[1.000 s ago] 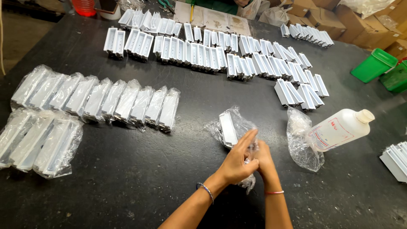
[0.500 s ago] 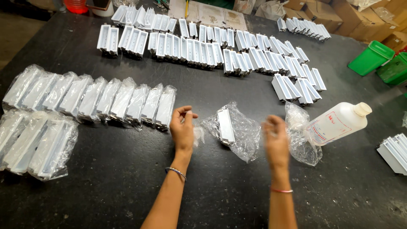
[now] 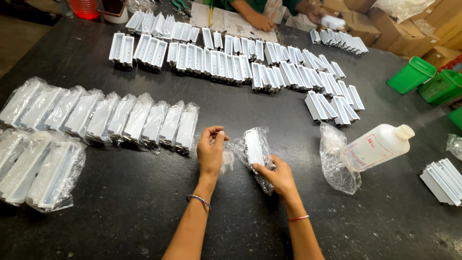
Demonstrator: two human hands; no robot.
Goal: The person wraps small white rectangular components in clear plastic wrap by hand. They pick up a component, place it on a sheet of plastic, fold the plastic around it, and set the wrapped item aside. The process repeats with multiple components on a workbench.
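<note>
A white metal bracket in a clear plastic bag (image 3: 254, 146) lies on the black table (image 3: 144, 212) in front of me. My right hand (image 3: 275, 174) pinches the bag's lower edge, thumb on the wrapped piece. My left hand (image 3: 211, 150) hovers just left of the bag with thumb and forefinger pinched together near a loose corner of plastic; whether it holds the film is unclear. A row of several bagged brackets (image 3: 120, 118) lies to the left of my left hand.
Rows of unbagged white brackets (image 3: 231, 60) fill the far side. A white plastic bottle (image 3: 378, 146) lies on an empty bag (image 3: 337, 166) at right. More brackets (image 3: 442, 179) sit at the right edge, green bins (image 3: 423, 79) beyond. Another person's hands (image 3: 262, 20) work across the table.
My hands went from joined on the bag, to spread apart and empty, to now: right hand grips the bagged bracket, left hand pinched beside it. The view has tilted slightly.
</note>
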